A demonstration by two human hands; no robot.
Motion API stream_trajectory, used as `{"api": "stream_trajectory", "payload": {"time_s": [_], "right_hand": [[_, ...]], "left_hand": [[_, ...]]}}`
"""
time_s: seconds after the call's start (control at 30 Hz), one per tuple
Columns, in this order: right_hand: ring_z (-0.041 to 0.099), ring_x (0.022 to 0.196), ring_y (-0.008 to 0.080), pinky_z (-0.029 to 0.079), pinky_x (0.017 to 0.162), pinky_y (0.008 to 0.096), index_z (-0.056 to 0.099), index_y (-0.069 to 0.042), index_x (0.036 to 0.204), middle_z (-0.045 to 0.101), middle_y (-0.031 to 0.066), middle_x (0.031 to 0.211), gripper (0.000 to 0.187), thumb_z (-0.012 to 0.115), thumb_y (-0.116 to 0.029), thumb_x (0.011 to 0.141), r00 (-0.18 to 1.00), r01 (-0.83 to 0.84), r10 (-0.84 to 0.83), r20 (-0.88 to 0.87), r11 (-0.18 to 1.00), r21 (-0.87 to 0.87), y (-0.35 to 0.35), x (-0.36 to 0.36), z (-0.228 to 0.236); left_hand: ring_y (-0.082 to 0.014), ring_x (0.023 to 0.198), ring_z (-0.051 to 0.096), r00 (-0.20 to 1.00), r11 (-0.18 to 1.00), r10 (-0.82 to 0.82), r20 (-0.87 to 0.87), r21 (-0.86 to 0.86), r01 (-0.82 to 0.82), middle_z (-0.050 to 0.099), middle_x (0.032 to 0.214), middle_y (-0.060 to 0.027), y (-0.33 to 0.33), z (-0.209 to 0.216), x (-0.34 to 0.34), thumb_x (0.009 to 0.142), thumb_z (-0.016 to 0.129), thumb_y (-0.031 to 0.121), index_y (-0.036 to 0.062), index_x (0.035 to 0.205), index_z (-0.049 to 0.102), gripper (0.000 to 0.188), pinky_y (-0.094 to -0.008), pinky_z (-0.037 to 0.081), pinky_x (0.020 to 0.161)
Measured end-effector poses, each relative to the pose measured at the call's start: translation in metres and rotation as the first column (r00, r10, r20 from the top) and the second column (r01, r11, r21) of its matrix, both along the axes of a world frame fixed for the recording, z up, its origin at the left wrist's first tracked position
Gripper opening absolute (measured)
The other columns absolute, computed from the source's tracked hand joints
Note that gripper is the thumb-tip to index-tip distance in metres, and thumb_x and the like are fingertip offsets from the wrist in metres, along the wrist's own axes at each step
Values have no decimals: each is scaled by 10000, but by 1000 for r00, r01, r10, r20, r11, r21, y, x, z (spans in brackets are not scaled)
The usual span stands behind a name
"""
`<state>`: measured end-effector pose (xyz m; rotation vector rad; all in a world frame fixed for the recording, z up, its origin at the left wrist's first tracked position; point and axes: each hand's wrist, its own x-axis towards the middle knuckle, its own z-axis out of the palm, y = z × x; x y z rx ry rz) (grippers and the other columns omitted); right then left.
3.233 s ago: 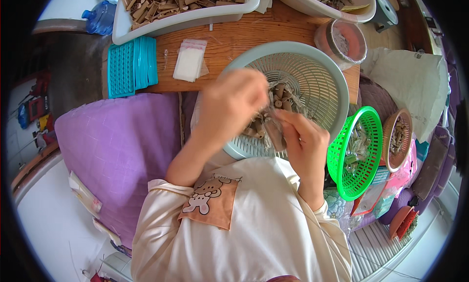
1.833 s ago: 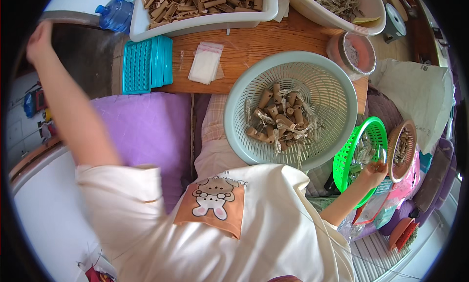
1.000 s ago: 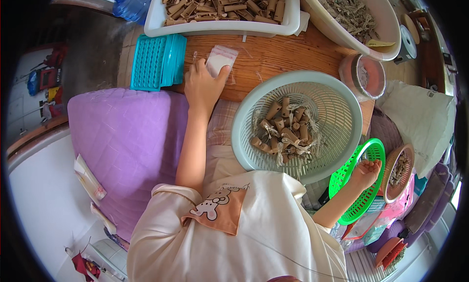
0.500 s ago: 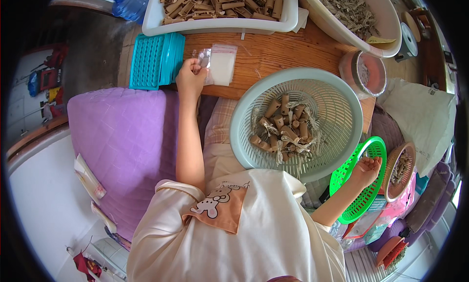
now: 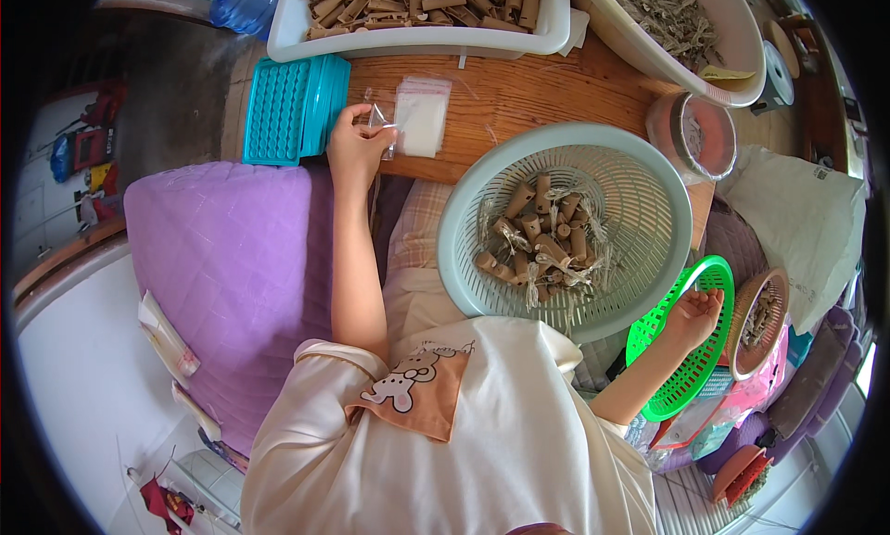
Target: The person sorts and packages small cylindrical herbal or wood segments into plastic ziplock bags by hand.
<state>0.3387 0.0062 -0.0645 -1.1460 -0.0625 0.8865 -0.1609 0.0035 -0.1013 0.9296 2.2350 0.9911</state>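
My left hand (image 5: 357,147) is at the near edge of the wooden table, closed on a clear plastic bag (image 5: 383,132) pinched between thumb and fingers. Just right of it lies a stack of small clear bags (image 5: 422,118). Over at the right, my right hand (image 5: 695,318) is inside a bright green basket (image 5: 666,399). Its fingers are curled up, and whatever they may hold is hidden. Between my arms stands a large grey-green colander (image 5: 482,178) with several brown tubes (image 5: 552,243) and clear crinkled plastic strands in it.
Teal trays (image 5: 278,108) stand left of the bags. A white tub (image 5: 417,42) of brown pieces and a cream basin (image 5: 640,57) of plastic strands occupy the far side. Right are a pinkish container (image 5: 691,136) and a small peach basket (image 5: 777,303). A purple quilted cover (image 5: 232,285) lies left.
My left hand has drawn slightly left, and the clear bag has come away from the stack with it. My right hand has stayed in the green basket, its fingers shifting a little.
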Motion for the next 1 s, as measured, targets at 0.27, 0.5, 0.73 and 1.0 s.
{"api": "stream_trajectory", "payload": {"time_s": [0.27,0.5,0.73,1.0], "right_hand": [[451,586,120,408,526,242,502,-22,975,534,38,789,157,419,-40,843,999,-28,28,-23,1000,-1,0,-3,-1],[458,596,122,412,526,234,491,-19,997,525,45,821,173,429,-38,838,995,-93,94,-36,995,26,-3,0,-7],[470,608,121,417,534,230,489,-16,1007,530,47,822,180,434,-40,837,994,-96,97,-42,995,29,-4,5,-7],[466,601,119,418,535,236,491,-23,1001,532,47,818,175,426,-35,839,994,-96,98,-49,995,26,-1,-4,-3]], "left_hand": [[-128,680,598,966,997,-26,257,80,6,638,771,-106,10,5,11,666,688,84,3,1008,514,392,-238,449,598],[-302,840,559,935,986,-158,-319,-107,130,572,928,-138,23,13,38,644,686,198,43,1034,503,459,-374,448,722],[-316,828,534,765,976,-195,-613,-48,211,529,901,-135,27,5,46,668,665,272,59,986,500,417,-401,453,700],[-298,733,574,733,962,-263,-627,-230,148,538,861,-123,41,10,61,677,628,297,57,891,510,343,-412,484,594]]}}
